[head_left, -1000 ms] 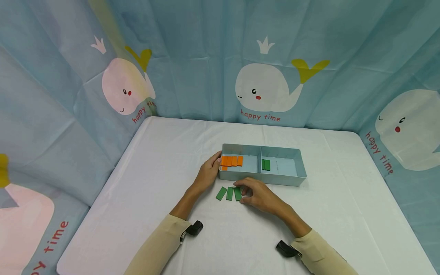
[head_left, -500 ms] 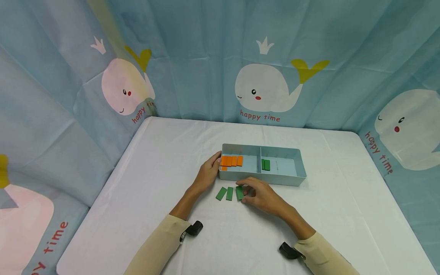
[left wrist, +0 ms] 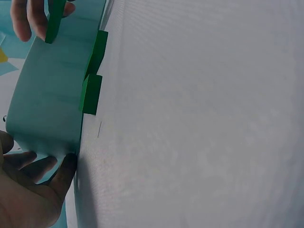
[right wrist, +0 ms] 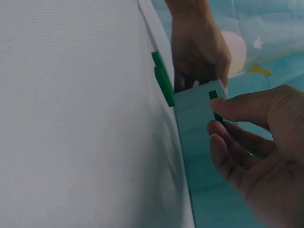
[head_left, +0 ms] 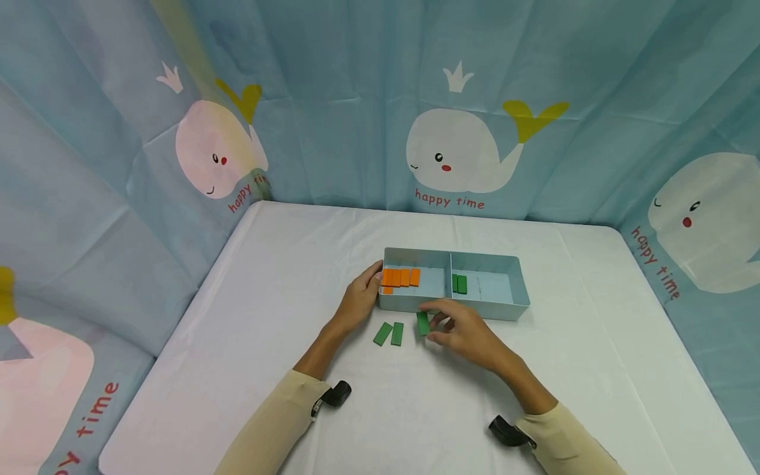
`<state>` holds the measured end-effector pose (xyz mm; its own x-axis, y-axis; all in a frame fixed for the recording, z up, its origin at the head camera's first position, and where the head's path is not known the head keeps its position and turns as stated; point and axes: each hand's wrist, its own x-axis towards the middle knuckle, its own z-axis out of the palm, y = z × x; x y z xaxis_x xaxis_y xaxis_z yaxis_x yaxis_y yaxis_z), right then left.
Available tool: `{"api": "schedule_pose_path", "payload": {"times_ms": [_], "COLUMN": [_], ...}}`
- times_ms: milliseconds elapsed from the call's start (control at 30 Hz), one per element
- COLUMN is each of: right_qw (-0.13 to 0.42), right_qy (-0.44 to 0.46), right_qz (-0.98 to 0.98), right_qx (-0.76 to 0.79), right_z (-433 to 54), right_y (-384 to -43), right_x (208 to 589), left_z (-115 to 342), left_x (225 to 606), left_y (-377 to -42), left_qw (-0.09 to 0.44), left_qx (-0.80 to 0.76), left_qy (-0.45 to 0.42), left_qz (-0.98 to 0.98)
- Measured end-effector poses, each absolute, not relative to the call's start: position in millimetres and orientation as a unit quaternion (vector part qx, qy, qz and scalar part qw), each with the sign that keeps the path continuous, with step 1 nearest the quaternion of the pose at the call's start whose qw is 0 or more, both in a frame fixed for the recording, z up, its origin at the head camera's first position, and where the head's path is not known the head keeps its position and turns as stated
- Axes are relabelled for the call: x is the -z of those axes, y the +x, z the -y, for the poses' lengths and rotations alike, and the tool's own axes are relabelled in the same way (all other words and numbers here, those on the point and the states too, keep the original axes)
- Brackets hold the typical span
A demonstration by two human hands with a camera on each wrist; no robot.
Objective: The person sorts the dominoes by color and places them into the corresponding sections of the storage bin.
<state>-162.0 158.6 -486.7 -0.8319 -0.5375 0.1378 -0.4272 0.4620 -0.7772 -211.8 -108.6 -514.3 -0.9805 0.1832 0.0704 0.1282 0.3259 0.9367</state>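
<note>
A light-blue two-part box [head_left: 487, 310] sits on the table, its left end held by my left hand [head_left: 356, 300], whose fingertips lie along the end wall in the left wrist view. Between thumb and fingertips, my right hand [head_left: 466, 333] pinches a green rectangular block [head_left: 423, 323] just in front of the box's front wall; the right wrist view shows the block [right wrist: 213, 95] partly covered by the thumb. Two more green blocks [head_left: 397, 334] lie on the cloth before the box. Several orange blocks [head_left: 405, 278] fill part of the left compartment, and green blocks [head_left: 462, 284] lie in the right one.
A white cloth [head_left: 285, 277] covers the table. Behind it and at the sides hangs a blue curtain [head_left: 344, 152] with whale prints. Each sleeve carries a black wrist camera [head_left: 336, 394].
My right hand has taken up the rightmost green block from the cloth and moved it right and toward the box. My left hand and the box have stayed put.
</note>
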Motion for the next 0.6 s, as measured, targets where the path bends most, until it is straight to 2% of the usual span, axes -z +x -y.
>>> {"api": "schedule_pose_path", "payload": {"times_ms": [300,600], "right_qw": [0.042,-0.007], "right_qy": [-0.273,-0.272], "right_qz": [-0.85,-0.848], "right_qx": [0.449,0.454], "right_z": [-170.0,-182.8], "right_y": [-161.6,-165.0], "right_x": [473.3,462.7], "left_z": [108.4,108.1], "left_x": [513.8,514.7], "left_y": [-210.9,-211.5], "left_qw": [0.027,0.026], "left_qx": [-0.578,-0.582], "left_qy": [0.094,0.091], "left_qz": [-0.81,-0.808]}}
